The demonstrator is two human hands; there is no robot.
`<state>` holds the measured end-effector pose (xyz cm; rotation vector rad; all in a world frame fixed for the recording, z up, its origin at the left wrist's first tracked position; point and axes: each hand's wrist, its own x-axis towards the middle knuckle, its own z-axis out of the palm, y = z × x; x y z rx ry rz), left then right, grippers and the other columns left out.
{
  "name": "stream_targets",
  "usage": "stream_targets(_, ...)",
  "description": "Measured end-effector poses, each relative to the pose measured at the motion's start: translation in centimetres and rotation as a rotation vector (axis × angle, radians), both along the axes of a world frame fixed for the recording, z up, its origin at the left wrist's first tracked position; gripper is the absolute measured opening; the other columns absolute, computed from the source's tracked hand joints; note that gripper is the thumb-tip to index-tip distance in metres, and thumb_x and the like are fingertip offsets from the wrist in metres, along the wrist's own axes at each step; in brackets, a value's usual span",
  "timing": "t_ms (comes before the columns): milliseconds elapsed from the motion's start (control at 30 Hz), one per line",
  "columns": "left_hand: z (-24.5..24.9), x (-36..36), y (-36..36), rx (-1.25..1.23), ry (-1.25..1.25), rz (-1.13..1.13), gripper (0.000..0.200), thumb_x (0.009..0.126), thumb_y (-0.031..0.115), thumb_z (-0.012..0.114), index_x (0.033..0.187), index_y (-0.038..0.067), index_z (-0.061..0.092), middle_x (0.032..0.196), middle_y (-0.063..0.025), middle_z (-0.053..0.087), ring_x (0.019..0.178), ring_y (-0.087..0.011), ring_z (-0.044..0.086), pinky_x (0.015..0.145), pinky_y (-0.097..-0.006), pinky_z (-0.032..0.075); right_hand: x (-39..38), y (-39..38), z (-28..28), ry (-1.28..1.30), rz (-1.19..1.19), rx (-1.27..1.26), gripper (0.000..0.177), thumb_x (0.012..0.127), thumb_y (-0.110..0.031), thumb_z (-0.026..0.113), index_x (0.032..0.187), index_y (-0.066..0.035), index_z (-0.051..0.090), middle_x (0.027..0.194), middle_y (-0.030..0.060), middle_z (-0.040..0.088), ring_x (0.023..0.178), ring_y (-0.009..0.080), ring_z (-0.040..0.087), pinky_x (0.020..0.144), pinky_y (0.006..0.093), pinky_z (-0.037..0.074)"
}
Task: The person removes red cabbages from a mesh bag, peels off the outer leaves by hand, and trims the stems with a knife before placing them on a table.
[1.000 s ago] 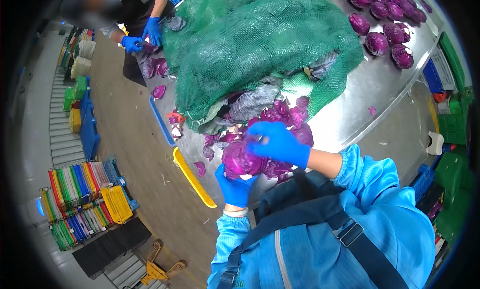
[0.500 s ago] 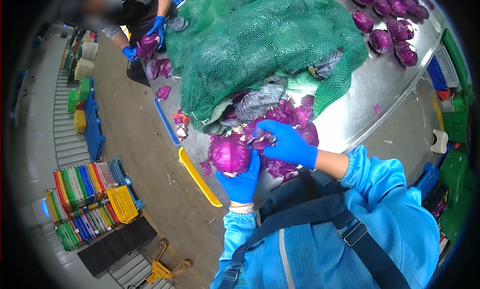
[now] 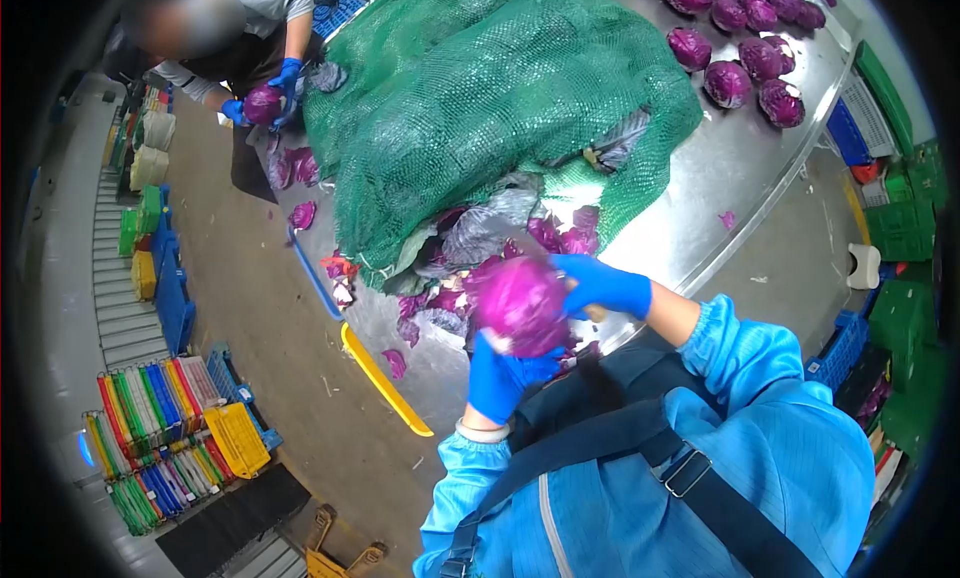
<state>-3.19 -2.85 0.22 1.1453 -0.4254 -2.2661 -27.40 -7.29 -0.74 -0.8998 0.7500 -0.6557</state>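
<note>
A peeled, glossy red cabbage (image 3: 522, 306), slightly blurred, is held in front of me at the table's near edge. My left hand (image 3: 505, 378), in a blue glove, cups it from below with the fingers wrapped round it. My right hand (image 3: 605, 286), also gloved, presses against its upper right side with bent fingers. A small tan thing (image 3: 595, 313) shows under the right hand; its kind is not clear. Loose purple leaves (image 3: 440, 300) lie just behind the cabbage. Beyond them, a green mesh sack (image 3: 500, 108) spills dark outer leaves (image 3: 490, 228).
Several peeled cabbages (image 3: 728, 84) sit at the far right of the metal table (image 3: 700, 203). Across at the left, a co-worker's gloved hands (image 3: 288, 83) hold another cabbage (image 3: 263, 105). Yellow edging (image 3: 385, 380) and blue edging (image 3: 315, 273) line the table's left side. Colourful crates (image 3: 150, 393) stand beyond.
The cabbage has moved right and toward me and has turned in my left hand. My right hand has come from the loose leaves onto its side. The view has shifted a little.
</note>
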Motion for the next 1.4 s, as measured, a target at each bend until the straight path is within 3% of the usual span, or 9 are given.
stream_targets(67,0.2,-2.7,-0.8,0.053,-0.281,-0.059,0.041,0.093,0.019,0.06,0.129,-0.001,0.052,0.101,-0.0126,0.067,0.085,-0.0254,0.067,0.074,-0.0315,0.053,-2.5,3.2,-2.0,-0.31,-0.319,0.292,0.058,0.089,-0.028,0.063,0.139,-0.007,0.044,0.107,0.0091,0.067,0.077,0.0146,0.064,0.061,0.0314,0.054)
stream_targets(200,-1.2,-6.8,-2.0,-1.524,-0.994,-0.32,0.055,0.082,0.025,0.07,0.133,0.013,0.055,0.131,-0.0167,0.055,0.118,-0.0336,0.054,0.098,-0.0454,0.044,-11.2,8.4,-5.3,-0.293,-0.949,0.587,0.056,0.093,-0.053,0.05,0.131,-0.011,0.053,0.108,0.0089,0.068,0.075,0.018,0.066,0.059,0.0302,0.053)
stream_targets(467,-8.1,-11.0,-5.5,-1.633,-1.296,-0.862,0.069,0.075,0.042,0.07,0.139,0.026,0.049,0.15,-0.0119,0.036,0.141,-0.0493,0.016,0.111,-0.0691,0.009,-30.3,5.2,-8.5,-0.06,-1.302,0.279,0.042,0.089,-0.058,0.054,0.102,-0.019,0.062,0.066,-0.0011,0.055,0.041,0.0102,0.041,0.034,0.0256,0.03)
stream_targets(533,-8.8,-9.3,-4.2,-1.58,-1.416,-0.787,0.063,0.079,0.044,0.063,0.137,0.026,0.05,0.15,-0.0102,0.036,0.141,-0.0485,0.017,0.108,-0.0735,0.009,-31.8,3.4,-9.1,0.082,-1.572,0.263,0.043,0.096,-0.048,0.046,0.129,-0.021,0.053,0.124,0.0079,0.062,0.038,0.0089,0.031,0.035,0.0238,0.024)
stream_targets(600,-9.8,-6.5,-2.8,-1.55,-1.452,-0.683,0.058,0.081,0.039,0.06,0.137,0.025,0.051,0.148,-0.0096,0.04,0.141,-0.0451,0.022,0.107,-0.0731,0.012,-30.8,2.5,-7.6,0.156,-1.407,0.268,0.039,0.099,-0.041,0.043,0.134,-0.026,0.05,0.141,0.0095,0.05,0.041,0.0065,0.032,0.035,0.0239,0.024)
stream_targets(867,-9.3,10.8,-0.5,-1.411,-1.568,-0.771,0.043,0.079,0.033,0.063,0.12,0.018,0.063,0.131,-0.0142,0.054,0.125,-0.0338,0.049,0.106,-0.0628,0.026,-11.0,0.1,-0.7,0.522,-0.848,-0.139,0.025,0.086,-0.008,0.059,0.11,-0.003,0.065,0.101,0.005,0.07,0.055,0.0032,0.048,0.049,0.0181,0.039)
stream_targets(1067,-6.8,23.5,-4.1,-1.398,-1.754,-0.707,0.037,0.07,0.017,0.066,0.108,0.013,0.065,0.124,-0.0126,0.057,0.116,-0.0363,0.049,0.107,-0.0549,0.028,-2.2,-7.5,-2.9,0.87,-0.47,-1.097,0.034,0.082,-0.005,0.057,0.115,-0.002,0.06,0.101,0.0149,0.067,0.085,0.0348,0.061,0.075,0.0441,0.048)
stream_targets(1233,-4.6,16.2,-9.6,-1.498,-1.507,0.031,0.029,0.074,0.004,0.059,0.103,0.005,0.066,0.108,-0.0157,0.064,0.097,-0.0376,0.06,0.085,-0.0447,0.047,-1.3,-20.1,-0.9,0.942,-0.466,-1.09,0.021,0.08,-0.015,0.061,0.094,0.0,0.058,0.083,0.0223,0.058,0.079,0.0424,0.055,0.069,0.0489,0.043)
stream_targets(1400,-3.0,1.6,-16.8,-1.592,-0.924,0.021,0.035,0.08,0.007,0.058,0.114,0.005,0.064,0.106,-0.0196,0.065,0.097,-0.0408,0.061,0.086,-0.0469,0.048,-0.4,-27.5,5.9,0.585,-0.567,-0.886,0.023,0.078,-0.016,0.064,0.09,0.002,0.057,0.077,0.018,0.057,0.07,0.0294,0.056,0.066,0.0415,0.044)
